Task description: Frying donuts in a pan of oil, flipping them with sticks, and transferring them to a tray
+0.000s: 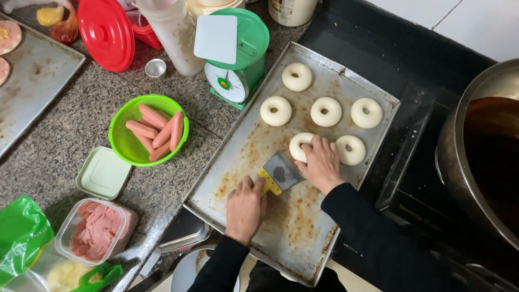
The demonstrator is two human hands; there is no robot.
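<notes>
A worn metal baking tray [254, 140] holds several raw ring-shaped dough pieces. My left hand [246, 208] grips the yellow handle of a metal scraper [278, 173], its blade pointing at the nearest dough ring [299, 146]. My right hand [320, 164] rests on that ring, fingers touching its right side and covering part of it. Another ring [350, 150] lies just right of my right hand. Further rings [326, 111] sit toward the far end of the tray.
A green basket of sausages [148, 130] and a green kitchen scale [235, 54] stand left of the tray. A tub of sliced ham [96, 230], a pale lid [104, 173] and a red lid [106, 33] lie further left. A large pot of dark liquid [486, 151] sits right.
</notes>
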